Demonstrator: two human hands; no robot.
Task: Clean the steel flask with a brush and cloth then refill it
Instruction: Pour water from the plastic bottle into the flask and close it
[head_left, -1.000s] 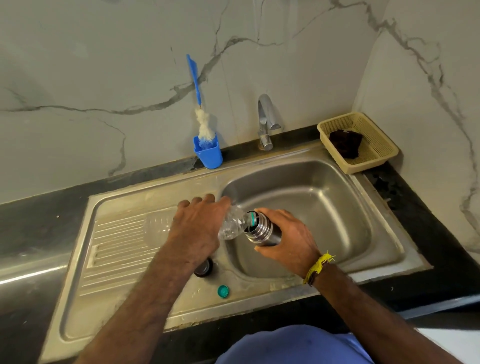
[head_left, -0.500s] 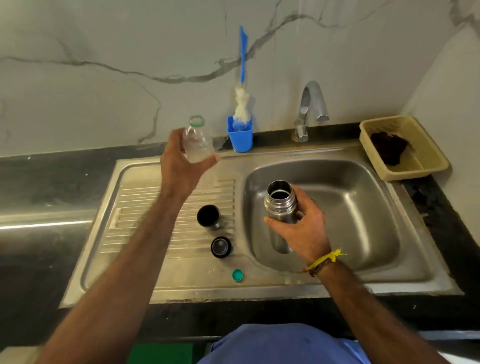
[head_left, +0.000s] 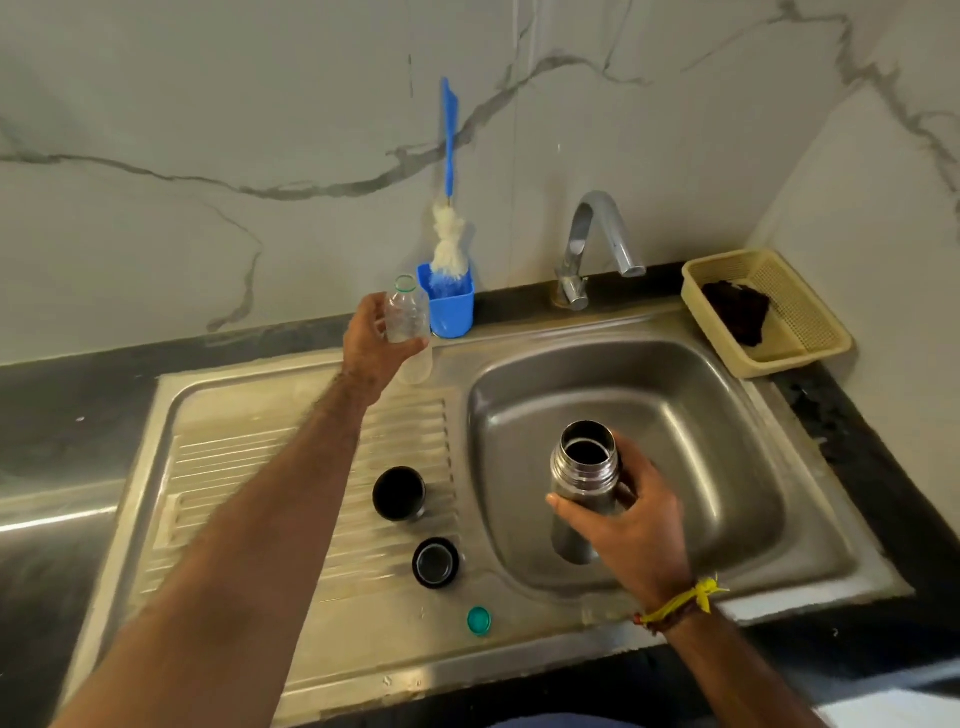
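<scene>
My right hand (head_left: 636, 530) grips the steel flask (head_left: 584, 480) upright over the sink basin (head_left: 717, 467), its mouth uncapped. My left hand (head_left: 376, 343) holds a clear plastic bottle (head_left: 408, 319) upright at the sink's back edge, just left of the blue brush holder (head_left: 453, 309). The blue-handled bottle brush (head_left: 449, 228) stands in that holder. On the drainboard (head_left: 249, 467) sit a black cup lid (head_left: 399, 493), a black stopper (head_left: 436, 563) and a small green bottle cap (head_left: 479, 620). A dark cloth (head_left: 737, 312) lies in the beige basket (head_left: 810, 332).
A chrome tap (head_left: 597, 244) rises behind the basin. A black counter (head_left: 62, 405) surrounds the steel sink, with marble walls behind and to the right. The basket sits in the back right corner.
The left hand took the clear bottle away from the flask's mouth and carried it, upright, to the back of the sink beside the brush holder. The flask was turned upright in the right hand.
</scene>
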